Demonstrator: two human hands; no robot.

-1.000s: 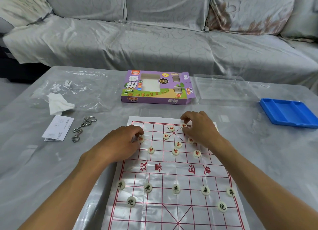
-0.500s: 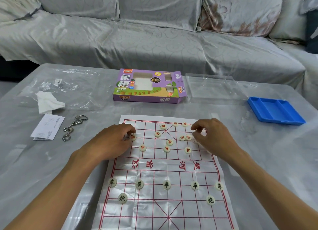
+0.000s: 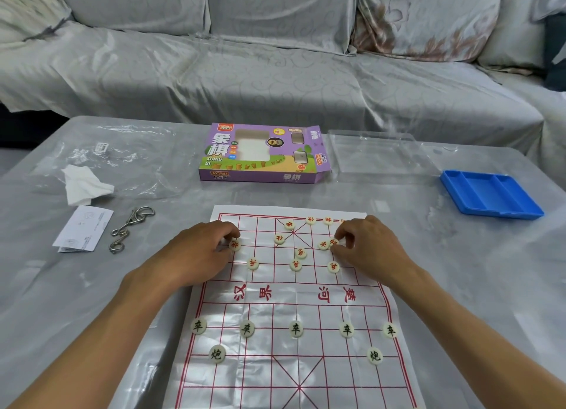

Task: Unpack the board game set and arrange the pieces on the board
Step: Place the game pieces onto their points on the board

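A white paper xiangqi board [image 3: 306,362] with red lines lies on the table. Several round cream pieces with black characters [image 3: 296,329] stand in rows on its near half. Several red-character pieces [image 3: 296,265] are scattered over the far half. My left hand [image 3: 199,252] pinches a red piece [image 3: 235,245] near the board's far left edge. My right hand [image 3: 367,246] pinches another red piece [image 3: 333,242] at the far right, beside a neighbouring piece [image 3: 323,244].
The purple game box [image 3: 260,154] lies beyond the board, a clear plastic lid [image 3: 376,151] to its right, and a blue tray [image 3: 490,194] at the far right. To the left lie a tissue [image 3: 82,185], a folded leaflet [image 3: 82,228] and a metal puzzle [image 3: 128,228]. A covered sofa stands behind.
My right hand moved from the top middle of the board to its far right and came back onto a piece there. My left hand stayed on its piece.
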